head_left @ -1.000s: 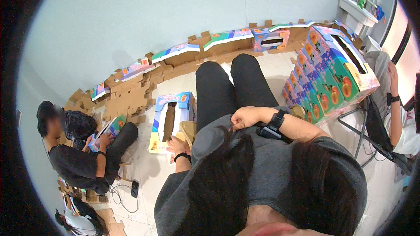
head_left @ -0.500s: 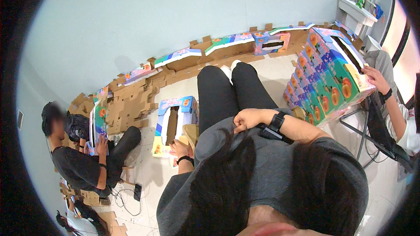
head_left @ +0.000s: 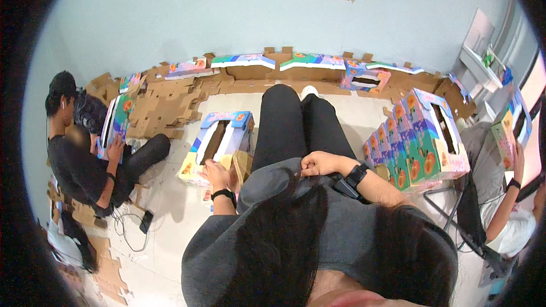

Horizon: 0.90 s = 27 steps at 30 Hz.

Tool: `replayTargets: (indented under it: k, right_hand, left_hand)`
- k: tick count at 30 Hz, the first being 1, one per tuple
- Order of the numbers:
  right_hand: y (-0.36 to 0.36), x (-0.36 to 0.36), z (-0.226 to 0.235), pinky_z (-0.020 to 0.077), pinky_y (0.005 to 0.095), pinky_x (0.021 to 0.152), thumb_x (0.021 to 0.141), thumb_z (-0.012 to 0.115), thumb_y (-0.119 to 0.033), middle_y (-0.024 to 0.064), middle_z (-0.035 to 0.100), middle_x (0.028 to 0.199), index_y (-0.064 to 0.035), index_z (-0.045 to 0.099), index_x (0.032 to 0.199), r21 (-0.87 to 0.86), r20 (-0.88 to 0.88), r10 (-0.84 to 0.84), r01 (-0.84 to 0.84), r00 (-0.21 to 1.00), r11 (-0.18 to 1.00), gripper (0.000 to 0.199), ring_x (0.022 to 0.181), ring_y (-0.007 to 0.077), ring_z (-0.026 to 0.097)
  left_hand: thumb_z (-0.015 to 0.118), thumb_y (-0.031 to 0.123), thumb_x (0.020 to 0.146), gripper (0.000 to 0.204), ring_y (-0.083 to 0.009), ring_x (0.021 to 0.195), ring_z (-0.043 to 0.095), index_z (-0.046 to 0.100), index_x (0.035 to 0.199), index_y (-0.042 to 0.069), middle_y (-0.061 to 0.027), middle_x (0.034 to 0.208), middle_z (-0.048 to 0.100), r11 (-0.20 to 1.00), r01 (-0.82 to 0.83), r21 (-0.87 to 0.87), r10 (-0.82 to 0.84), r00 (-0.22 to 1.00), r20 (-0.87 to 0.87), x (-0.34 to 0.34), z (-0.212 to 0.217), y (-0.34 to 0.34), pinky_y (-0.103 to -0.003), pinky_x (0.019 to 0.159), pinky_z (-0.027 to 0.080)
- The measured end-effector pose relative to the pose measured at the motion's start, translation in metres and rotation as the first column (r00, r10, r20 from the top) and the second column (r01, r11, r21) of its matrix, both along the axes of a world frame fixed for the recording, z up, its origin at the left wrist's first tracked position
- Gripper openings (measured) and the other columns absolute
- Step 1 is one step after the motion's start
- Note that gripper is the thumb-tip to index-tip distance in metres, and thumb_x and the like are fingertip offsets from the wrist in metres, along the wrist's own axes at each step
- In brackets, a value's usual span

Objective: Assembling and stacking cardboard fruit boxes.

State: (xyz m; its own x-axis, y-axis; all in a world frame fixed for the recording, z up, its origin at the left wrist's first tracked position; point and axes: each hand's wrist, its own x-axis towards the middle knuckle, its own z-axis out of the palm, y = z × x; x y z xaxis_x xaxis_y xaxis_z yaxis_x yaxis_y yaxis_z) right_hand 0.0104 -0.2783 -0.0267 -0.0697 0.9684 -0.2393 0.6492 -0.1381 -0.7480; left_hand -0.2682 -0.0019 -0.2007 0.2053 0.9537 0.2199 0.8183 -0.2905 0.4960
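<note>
To the left of my legs stands a colourful fruit-print cardboard box with a long slot in its top. My left hand is at this box's near edge beside the slot, fingers bent over the cardboard. Some of those fingertips are hidden. My right hand rests on my lap against my grey shirt, curled into a loose fist with no object showing in it. Part of a tan stool seat shows between the box and my thigh.
A stack of similar boxes rises right of my legs. Beyond it, a co-worker's hand holds another box. At left, a seated person handles a box. Flattened cardboard lies along the wall.
My view has turned and shifted. The co-worker at right has moved a box off the stack toward the right. My left hand stays at its box; my right hand stays on my lap.
</note>
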Motion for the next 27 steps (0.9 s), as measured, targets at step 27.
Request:
replayTargets:
  k: [27]
  right_hand:
    - [-0.004,0.020,-0.019,0.0396,0.0312,0.057,0.089,0.070,-0.052,0.0000,0.052,0.060,-0.0065,0.057,0.067,-0.032,-0.093,-0.067,0.064,0.993,0.997,0.052,0.060,0.0122,0.046]
  left_hand:
    - [0.094,0.025,0.056,0.079,-0.0357,0.121,0.044,0.040,0.109,0.003,-0.0175,0.114,0.047,0.830,0.114,0.547,-0.366,0.850,0.379,0.018,0.223,-0.022,-0.049,0.104,0.035]
